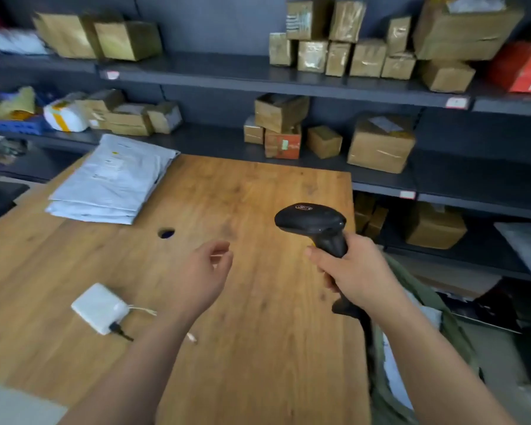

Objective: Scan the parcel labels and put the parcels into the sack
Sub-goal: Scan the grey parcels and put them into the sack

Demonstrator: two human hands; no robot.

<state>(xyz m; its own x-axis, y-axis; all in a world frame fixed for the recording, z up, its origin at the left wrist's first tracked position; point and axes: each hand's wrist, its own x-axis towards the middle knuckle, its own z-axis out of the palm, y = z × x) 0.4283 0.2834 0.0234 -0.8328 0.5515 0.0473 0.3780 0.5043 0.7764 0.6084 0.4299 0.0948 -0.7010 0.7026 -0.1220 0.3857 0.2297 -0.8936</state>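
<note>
A stack of grey plastic mailer parcels [111,182] lies at the far left of the wooden table [258,317]. My right hand [353,271] grips the handle of a black barcode scanner [311,222], held upright above the table's right side with its head turned left. My left hand [206,274] hovers over the middle of the table, fingers loosely curled, holding nothing. An olive-green sack [423,320] hangs off the table's right edge, partly hidden behind my right arm, with pale parcels showing inside it.
A white power bank [100,308] with a cable lies on the table's near left. A round cable hole [166,233] sits mid-table. Dark shelves [227,72] behind and to the right carry several cardboard boxes [380,142] and a red box [521,67].
</note>
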